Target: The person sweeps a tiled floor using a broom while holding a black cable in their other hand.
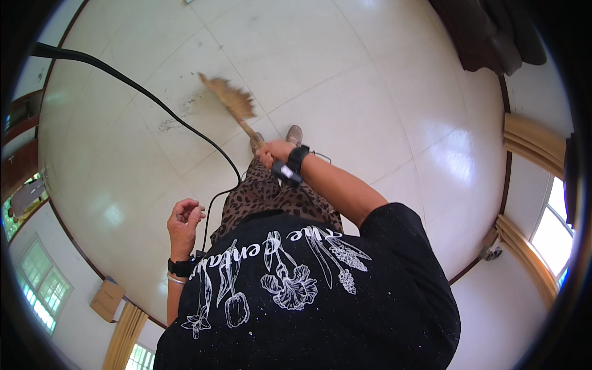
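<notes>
My right hand (274,152) grips the handle of a straw broom (233,99), in front of my legs. The broom's bristle head, slightly blurred, is at the tiled floor (323,115) ahead and to the left of my shoes. Dark specks of dirt (171,124) lie scattered on the tiles just left of the bristles. Away from the broom, my left hand (186,226) hangs at my left side, its fingers loosely curled and apart, holding nothing.
A black cable (152,95) runs from the upper left down to my left wrist. Dark fabric (485,37) hangs at the upper right. Along the walls are tan curtains (532,138) and a cardboard box (107,298). Another person (27,199) is at the far left doorway.
</notes>
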The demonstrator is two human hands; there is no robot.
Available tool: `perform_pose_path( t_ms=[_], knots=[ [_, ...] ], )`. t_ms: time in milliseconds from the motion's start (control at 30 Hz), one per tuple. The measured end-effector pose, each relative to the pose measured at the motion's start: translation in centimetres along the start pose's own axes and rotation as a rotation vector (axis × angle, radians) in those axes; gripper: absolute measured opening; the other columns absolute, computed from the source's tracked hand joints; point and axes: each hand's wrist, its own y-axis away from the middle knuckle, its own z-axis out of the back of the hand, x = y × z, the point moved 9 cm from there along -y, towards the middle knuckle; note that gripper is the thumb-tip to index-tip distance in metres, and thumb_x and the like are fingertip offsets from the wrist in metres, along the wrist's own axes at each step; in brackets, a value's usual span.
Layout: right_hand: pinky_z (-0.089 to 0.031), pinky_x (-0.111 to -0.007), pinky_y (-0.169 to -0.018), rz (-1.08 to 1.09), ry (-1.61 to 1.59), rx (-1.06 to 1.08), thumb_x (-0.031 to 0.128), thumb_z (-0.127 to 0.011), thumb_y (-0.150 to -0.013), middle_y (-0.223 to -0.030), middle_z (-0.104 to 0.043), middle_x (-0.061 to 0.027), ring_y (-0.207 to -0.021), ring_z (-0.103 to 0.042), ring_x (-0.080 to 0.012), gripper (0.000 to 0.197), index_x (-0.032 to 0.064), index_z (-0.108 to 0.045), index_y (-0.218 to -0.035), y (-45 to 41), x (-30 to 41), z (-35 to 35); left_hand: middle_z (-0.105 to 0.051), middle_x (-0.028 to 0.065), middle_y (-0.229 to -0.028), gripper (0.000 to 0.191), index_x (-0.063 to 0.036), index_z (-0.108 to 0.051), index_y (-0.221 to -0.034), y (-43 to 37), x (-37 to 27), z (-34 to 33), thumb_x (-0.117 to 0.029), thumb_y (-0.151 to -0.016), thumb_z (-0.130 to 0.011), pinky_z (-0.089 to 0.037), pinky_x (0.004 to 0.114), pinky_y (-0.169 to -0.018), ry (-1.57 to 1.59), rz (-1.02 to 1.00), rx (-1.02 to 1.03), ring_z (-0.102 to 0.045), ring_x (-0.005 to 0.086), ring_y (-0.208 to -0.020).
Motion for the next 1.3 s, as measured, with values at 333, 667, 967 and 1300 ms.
perform_pose_path(
  t_ms=[333,667,967,1300],
  knots=[
    [-0.023,-0.012,-0.031,-0.006,0.019,0.203,0.007,-0.048,-0.082,-0.056,-0.035,0.0055,-0.039,-0.028,0.0008,0.010,0.0071,-0.038,-0.085,6.7,1.2,0.3,-0.048,0.0097,-0.110,0.052,-0.0044,-0.036,-0.119,-0.7,0.4,0.0,-0.011,-0.072,-0.058,-0.037,0.028,-0.082,-0.036,-0.076,0.020,-0.047,0.0176,-0.097],
    [-0.024,-0.016,-0.032,0.333,-0.001,-0.470,0.004,-0.051,-0.078,-0.055,-0.036,0.0016,-0.038,-0.027,-0.0020,0.015,0.0090,-0.040,-0.087,17.5,-1.4,16.4,-0.054,0.0099,-0.102,0.049,-0.0021,-0.041,-0.115,-0.5,1.9,-0.3,-0.013,-0.071,-0.060,-0.040,0.029,-0.081,-0.050,0.014,0.258,-0.051,0.0174,-0.092],
    [-0.031,-0.018,-0.036,0.611,-0.607,-0.630,0.003,-0.040,-0.077,-0.052,-0.039,-0.0011,-0.039,-0.035,-0.0070,0.009,0.0055,-0.039,-0.068,25.8,-1.9,36.8,-0.052,0.0103,-0.105,0.047,-0.0018,-0.042,-0.114,-0.6,0.4,1.0,-0.009,-0.071,-0.058,-0.040,0.027,-0.079,-0.050,-0.056,0.181,-0.050,0.0160,-0.093],
    [-0.032,-0.021,-0.041,0.821,-0.097,-0.582,0.008,-0.040,-0.076,-0.049,-0.038,0.0032,-0.044,-0.040,-0.0082,0.020,0.0122,-0.042,-0.056,19.6,8.0,31.3,-0.048,0.0093,-0.112,0.049,-0.0032,-0.039,-0.117,-1.0,-1.1,0.7,-0.013,-0.072,-0.057,-0.039,0.029,-0.082,-0.154,-0.101,0.180,-0.049,0.0182,-0.097]
  ],
)
